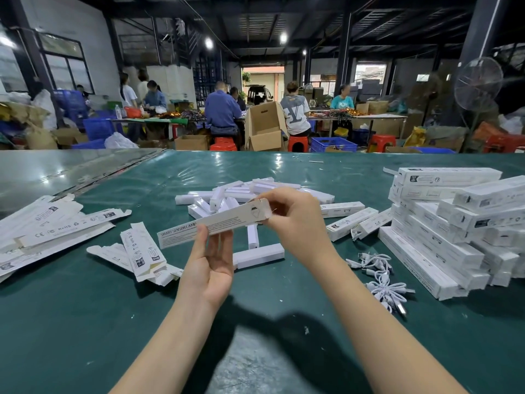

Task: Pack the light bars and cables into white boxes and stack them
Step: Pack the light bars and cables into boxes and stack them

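A long white box (216,223) printed "SMART SENSOR LAMP" is held above the green table (85,322). My left hand (211,263) holds it from below near its middle, thumb on the front. At the box's right end my right hand (292,220) pinches the end flap. Behind the box lies a pile of white light bars (241,191), and one bar (258,255) lies just below it. White cables (380,277) lie tangled to the right. Packed boxes (454,223) are stacked at the far right.
Flat unfolded boxes (51,226) lie at the left, with a few more (139,254) nearer the middle. A couple of loose boxes (352,223) lie beside the stack. Beyond the table's far edge several people sit at other benches among cartons and crates.
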The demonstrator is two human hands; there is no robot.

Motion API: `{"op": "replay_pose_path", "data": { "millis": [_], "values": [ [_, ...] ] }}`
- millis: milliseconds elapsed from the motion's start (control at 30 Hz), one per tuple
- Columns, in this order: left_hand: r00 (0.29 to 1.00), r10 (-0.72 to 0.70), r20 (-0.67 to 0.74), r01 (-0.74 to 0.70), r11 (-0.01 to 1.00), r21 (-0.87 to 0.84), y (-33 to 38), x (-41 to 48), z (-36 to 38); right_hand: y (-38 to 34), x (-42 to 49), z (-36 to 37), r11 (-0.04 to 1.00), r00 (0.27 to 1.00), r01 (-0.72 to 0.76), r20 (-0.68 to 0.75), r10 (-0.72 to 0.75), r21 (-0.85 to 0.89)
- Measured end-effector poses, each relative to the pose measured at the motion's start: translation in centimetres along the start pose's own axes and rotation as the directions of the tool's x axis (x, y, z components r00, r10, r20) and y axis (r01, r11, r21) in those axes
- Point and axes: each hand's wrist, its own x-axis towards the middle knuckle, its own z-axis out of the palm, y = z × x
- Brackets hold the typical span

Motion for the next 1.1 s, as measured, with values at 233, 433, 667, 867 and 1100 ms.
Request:
{"op": "replay_pose_path", "data": {
  "millis": [233, 433, 667, 867, 1100],
  "values": [
    [1.000, -0.005, 0.025, 0.004, 1.000, 0.026, -0.7, -0.3, -0.1, 0.2, -0.1, -0.3, 0.974, 0.992, -0.090, -0.067, 0.106, 0.206],
    [1.000, -0.013, -0.012, 0.013, 1.000, 0.014, -0.8, -0.1, -0.3, -0.1, -0.4, -0.1, 0.987, 0.999, -0.032, 0.047, 0.025, 0.159],
    [0.997, -0.028, -0.075, 0.031, 0.999, 0.034, -0.4, 0.0, -0.3, 0.3, -0.5, 0.4, 0.986, 0.986, 0.133, 0.113, -0.121, -0.100],
    [0.996, -0.038, -0.083, 0.040, 0.999, 0.025, -1.5, -0.5, -0.2, 1.3, -1.2, 1.3, 0.993, 0.995, 0.096, -0.027, -0.098, -0.062],
    [0.990, -0.132, -0.043, 0.135, 0.987, 0.082, -1.1, -1.0, 0.0, 0.9, -0.7, 0.4, 0.974, 0.990, -0.073, -0.102, 0.097, 0.216]
  ]
}}
